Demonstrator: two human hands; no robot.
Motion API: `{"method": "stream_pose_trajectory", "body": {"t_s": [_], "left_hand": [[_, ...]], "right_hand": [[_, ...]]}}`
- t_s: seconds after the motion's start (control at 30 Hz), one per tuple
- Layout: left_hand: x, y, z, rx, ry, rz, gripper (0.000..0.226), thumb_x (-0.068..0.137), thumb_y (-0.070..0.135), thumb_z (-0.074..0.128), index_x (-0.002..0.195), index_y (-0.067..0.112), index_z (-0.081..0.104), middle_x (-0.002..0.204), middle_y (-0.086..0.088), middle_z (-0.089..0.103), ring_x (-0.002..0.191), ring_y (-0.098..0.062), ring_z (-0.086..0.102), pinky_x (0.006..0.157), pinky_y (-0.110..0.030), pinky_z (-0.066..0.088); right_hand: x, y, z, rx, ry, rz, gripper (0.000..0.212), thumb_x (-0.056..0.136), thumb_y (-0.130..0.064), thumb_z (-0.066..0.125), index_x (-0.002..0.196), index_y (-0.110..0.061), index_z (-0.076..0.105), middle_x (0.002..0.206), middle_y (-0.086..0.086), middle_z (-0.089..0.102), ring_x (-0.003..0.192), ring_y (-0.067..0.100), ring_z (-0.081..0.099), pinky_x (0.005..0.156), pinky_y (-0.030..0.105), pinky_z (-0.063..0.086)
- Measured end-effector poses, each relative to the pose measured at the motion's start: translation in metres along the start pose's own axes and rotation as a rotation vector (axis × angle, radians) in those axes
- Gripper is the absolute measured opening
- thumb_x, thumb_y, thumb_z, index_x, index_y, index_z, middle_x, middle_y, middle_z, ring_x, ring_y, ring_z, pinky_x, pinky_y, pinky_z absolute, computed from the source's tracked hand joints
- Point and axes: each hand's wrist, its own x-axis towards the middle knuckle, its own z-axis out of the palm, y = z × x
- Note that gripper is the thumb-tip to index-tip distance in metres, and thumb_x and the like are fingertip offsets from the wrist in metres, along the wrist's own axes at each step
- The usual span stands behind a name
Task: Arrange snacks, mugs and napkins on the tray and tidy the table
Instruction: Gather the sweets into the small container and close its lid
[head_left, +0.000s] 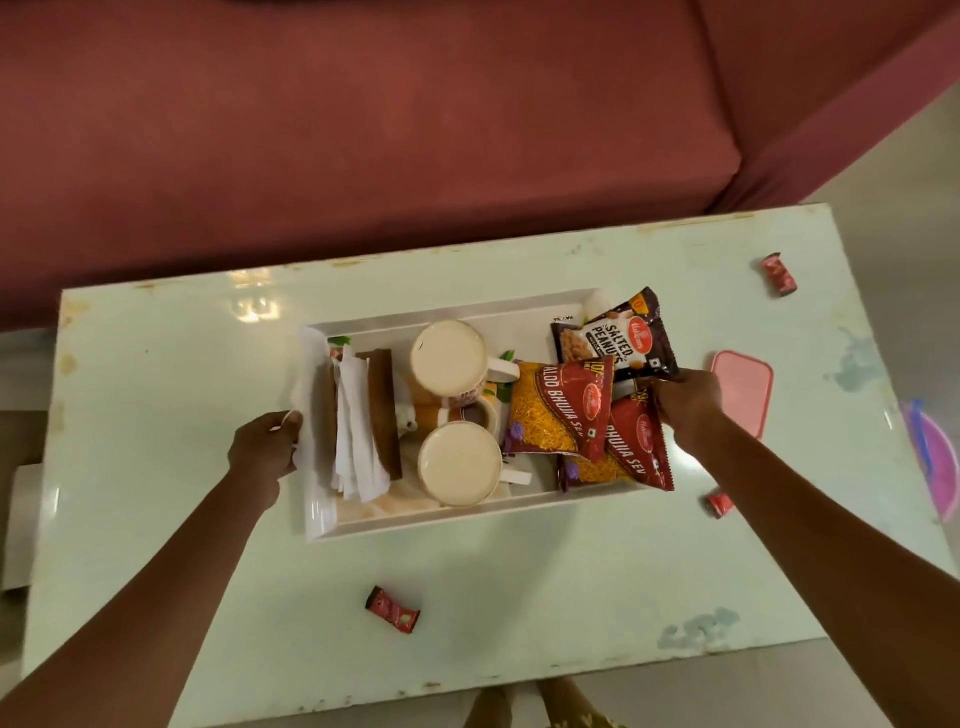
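Hands sit at the two short ends of the tray (457, 525), whose long axis runs left to right across the table (156, 467), so each hand is nearest its own end and the load lies between them.

Left of the tray, the left hand (267, 452) is curled against the tray's left rim, fingers closed on what looks like a white napkin edge there. Just inside that rim the napkins (356, 457) stand in a brown holder (385, 415). Toward the tray's middle stand two mugs, the far mug (450, 358) and the near mug (460, 462), both apparently full of a pale drink, handles pointing right. Right of them, three snack packets overlap: the peanuts packet (618, 338) at the tray's far right corner, an upper sev packet (561, 410), and a lower sev packet (631, 452) hanging over the right rim. The right hand (688, 400) pinches that lower packet's top edge.

Off the tray, a candy (393, 610) lies near the table's front edge, another candy (719, 504) just right of the tray, a third candy (778, 274) far right, and a pink lid (743, 395) beside the right hand. Judging from this, tidying those remains.
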Motion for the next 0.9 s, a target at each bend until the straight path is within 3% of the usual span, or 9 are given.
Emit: {"method": "stream_pose_trajectory", "body": {"t_s": [0.1,0.27,0.4,0.5,0.67,0.8,0.9], "left_hand": [[0.001,-0.001,0.004,-0.014,-0.003,-0.027,0.03,0.09,0.02,0.055,0.115,0.003,0.06,0.095,-0.014,0.053,0.07,-0.023,0.049,0.06,-0.027,0.05],[0.003,-0.01,0.011,-0.047,0.01,-0.069,0.029,0.09,0.019,0.056,0.114,0.003,0.06,0.097,-0.014,0.054,0.085,-0.027,0.05,0.063,-0.029,0.048],[0.001,-0.013,0.015,-0.055,0.014,-0.084,0.028,0.09,0.018,0.055,0.114,0.004,0.06,0.097,-0.014,0.055,0.086,-0.027,0.051,0.078,-0.038,0.049],[0.001,-0.013,0.016,-0.067,0.012,-0.076,0.028,0.091,0.018,0.054,0.114,0.003,0.06,0.097,-0.014,0.055,0.087,-0.028,0.051,0.082,-0.038,0.047],[-0.001,-0.019,0.018,-0.066,0.02,-0.079,0.03,0.091,0.02,0.053,0.116,0.003,0.059,0.098,-0.015,0.054,0.089,-0.027,0.05,0.084,-0.039,0.048],[-0.004,-0.022,0.017,-0.072,0.015,-0.09,0.032,0.091,0.021,0.054,0.118,0.004,0.058,0.114,-0.026,0.059,0.092,-0.03,0.052,0.085,-0.041,0.047],[-0.009,-0.022,0.017,-0.084,0.022,-0.101,0.031,0.091,0.021,0.054,0.118,0.006,0.058,0.123,-0.023,0.058,0.111,-0.039,0.055,0.096,-0.046,0.047]], "right_hand": [[0.002,0.002,0.0,0.0,0.002,0.022,0.018,0.082,-0.001,0.061,0.1,0.002,0.066,0.064,0.004,0.057,0.055,0.018,0.052,0.056,0.03,0.049],[0.007,0.007,0.001,0.003,-0.004,0.046,0.01,0.082,-0.002,0.064,0.091,-0.004,0.065,0.064,0.004,0.057,0.054,0.018,0.054,0.039,0.019,0.048],[0.01,0.013,0.0,0.002,0.001,0.067,0.002,0.082,-0.002,0.063,0.082,-0.003,0.065,0.065,0.005,0.058,0.056,0.019,0.054,0.054,0.029,0.052],[0.011,0.016,0.0,-0.008,0.005,0.063,0.011,0.083,-0.003,0.061,0.073,-0.008,0.062,0.065,0.004,0.058,0.056,0.019,0.055,0.052,0.027,0.052],[0.009,0.017,0.0,-0.032,0.015,0.043,0.008,0.084,-0.002,0.059,0.088,-0.001,0.065,0.067,0.005,0.058,0.07,0.027,0.058,0.068,0.038,0.051],[0.005,0.017,0.0,-0.053,0.03,0.044,0.014,0.084,-0.004,0.059,0.096,-0.002,0.066,0.066,0.003,0.059,0.06,0.02,0.056,0.059,0.032,0.049],[0.004,0.018,0.0,-0.066,0.034,0.043,0.017,0.084,-0.004,0.059,0.099,-0.001,0.066,0.066,0.002,0.058,0.058,0.017,0.055,0.056,0.031,0.048]]}}
